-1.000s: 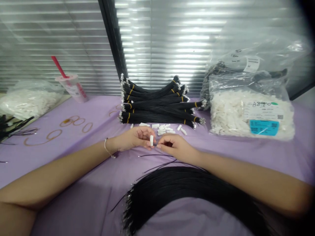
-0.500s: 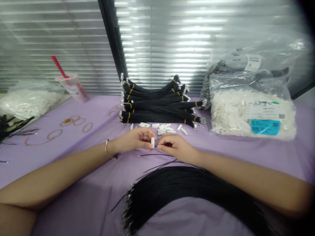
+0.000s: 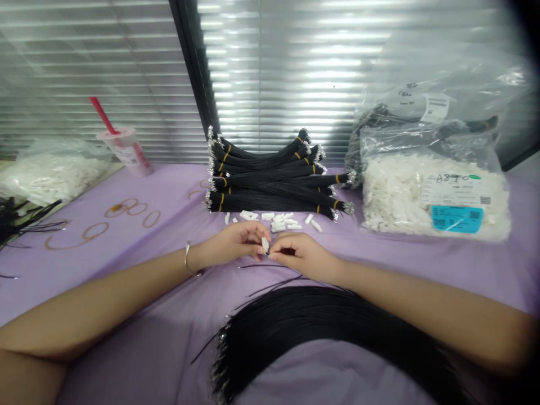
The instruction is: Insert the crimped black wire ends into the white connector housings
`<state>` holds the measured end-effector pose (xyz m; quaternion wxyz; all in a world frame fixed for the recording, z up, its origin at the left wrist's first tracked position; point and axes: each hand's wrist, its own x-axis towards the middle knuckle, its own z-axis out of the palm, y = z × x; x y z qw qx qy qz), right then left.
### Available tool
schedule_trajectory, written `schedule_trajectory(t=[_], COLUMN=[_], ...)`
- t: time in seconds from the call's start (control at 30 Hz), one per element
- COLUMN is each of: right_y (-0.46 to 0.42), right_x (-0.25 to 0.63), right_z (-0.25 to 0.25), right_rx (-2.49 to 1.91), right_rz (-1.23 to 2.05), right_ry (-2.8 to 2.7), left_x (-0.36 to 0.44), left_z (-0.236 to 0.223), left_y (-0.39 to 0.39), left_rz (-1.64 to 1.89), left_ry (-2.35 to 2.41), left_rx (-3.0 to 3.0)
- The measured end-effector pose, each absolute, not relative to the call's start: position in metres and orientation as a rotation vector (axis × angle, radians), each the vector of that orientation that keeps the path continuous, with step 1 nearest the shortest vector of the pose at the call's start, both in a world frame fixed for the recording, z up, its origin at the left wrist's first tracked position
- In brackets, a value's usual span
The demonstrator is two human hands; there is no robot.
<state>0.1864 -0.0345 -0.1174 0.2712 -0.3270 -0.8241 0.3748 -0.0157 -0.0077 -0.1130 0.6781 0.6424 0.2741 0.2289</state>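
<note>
Holding a small white plastic connector (image 3: 265, 244) between the fingers (image 3: 257, 239) of my left hand (image 3: 234, 243), I see it slightly tilted above the middle of the desk (image 3: 177, 197). My right hand (image 3: 300, 256) is just beside it, its fingers closed on something too thin to tell, perhaps a wire end. Such a small, hard part needs a steady, close pinch. Farther lie loose connectors (image 3: 276, 223) and glossy black wire bundles (image 3: 270, 185) with yellow bands; near me, a fan of fine black wires (image 3: 320, 320).
</note>
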Motion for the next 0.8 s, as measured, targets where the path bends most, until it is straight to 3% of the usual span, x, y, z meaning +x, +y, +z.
schedule_trajectory(t=[0.8], right_y=[-0.0336], right_x=[0.1858], right_z=[-0.12], right_rx=[-0.913], right_rz=[0.952], right_ry=[-2.242], left_x=[-0.0144], left_z=[-0.1092], left_y=[-0.0072], left_rz=[0.488], left_ry=[0.69], left_rx=[1.401])
